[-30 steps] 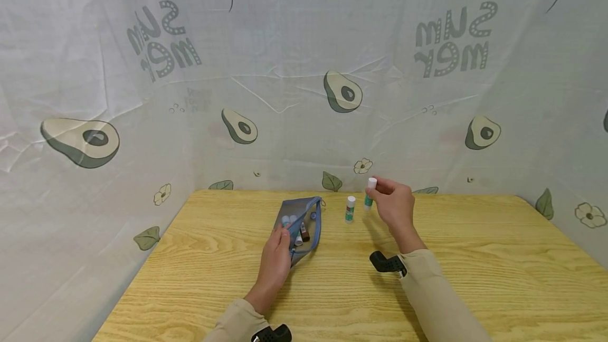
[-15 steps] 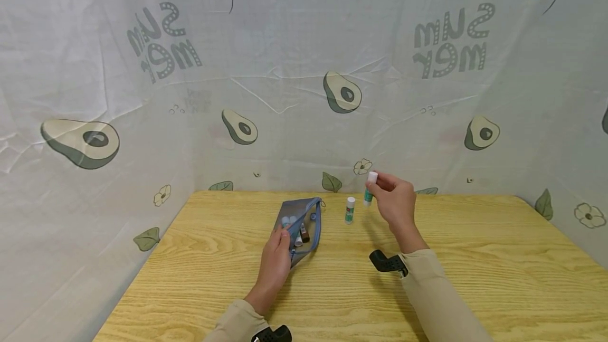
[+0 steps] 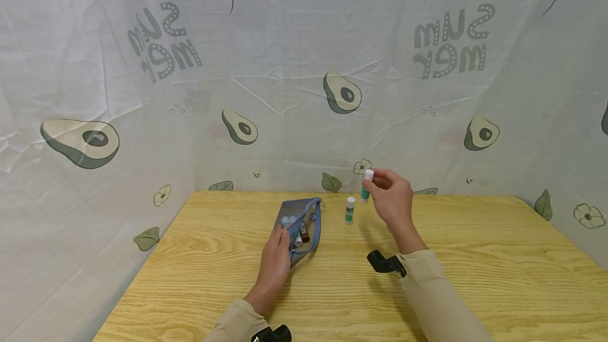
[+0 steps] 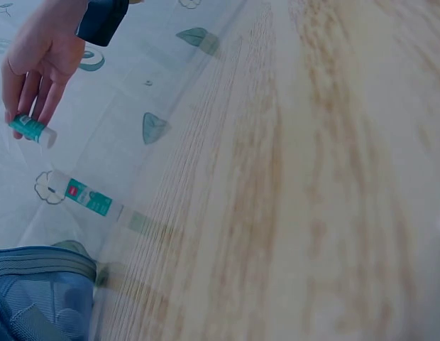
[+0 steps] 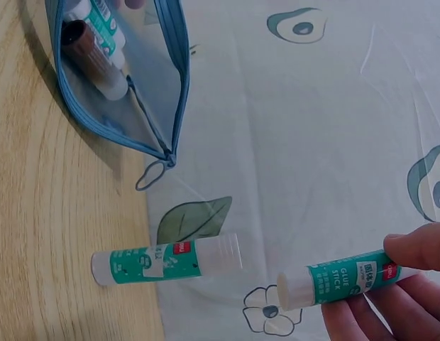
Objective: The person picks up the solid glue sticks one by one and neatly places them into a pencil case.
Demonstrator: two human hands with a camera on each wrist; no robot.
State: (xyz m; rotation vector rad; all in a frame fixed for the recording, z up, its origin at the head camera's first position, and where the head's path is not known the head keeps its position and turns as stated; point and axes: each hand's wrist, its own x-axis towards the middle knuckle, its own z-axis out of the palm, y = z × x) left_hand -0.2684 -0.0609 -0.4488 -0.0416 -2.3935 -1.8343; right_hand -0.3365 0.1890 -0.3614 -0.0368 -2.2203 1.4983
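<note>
My right hand [image 3: 393, 197] pinches a white-capped glue stick [image 5: 351, 277] with a green label, holding it up off the table. Just left of it a second glue stick [image 3: 349, 211] stands upright on the wood. With my left hand [image 3: 275, 260] I grip the near left side of a blue mesh zip pouch [image 3: 317, 226], its mouth unzipped and facing right. Inside the pouch lie several white-and-green tubes [image 5: 99, 25] and a brown-ended tube [image 5: 92, 57]. My left fingers under the pouch are mostly hidden.
The wooden table [image 3: 475, 257] reaches back to a pale curtain [image 3: 294, 136] printed with avocados. A zipper pull [image 5: 150, 174] hangs at the pouch's far corner. Each wrist carries a black camera mount [image 3: 387, 264].
My right hand has raised the glue stick a little higher and brought it slightly left, toward the standing one. The left hand and pouch have stayed put.
</note>
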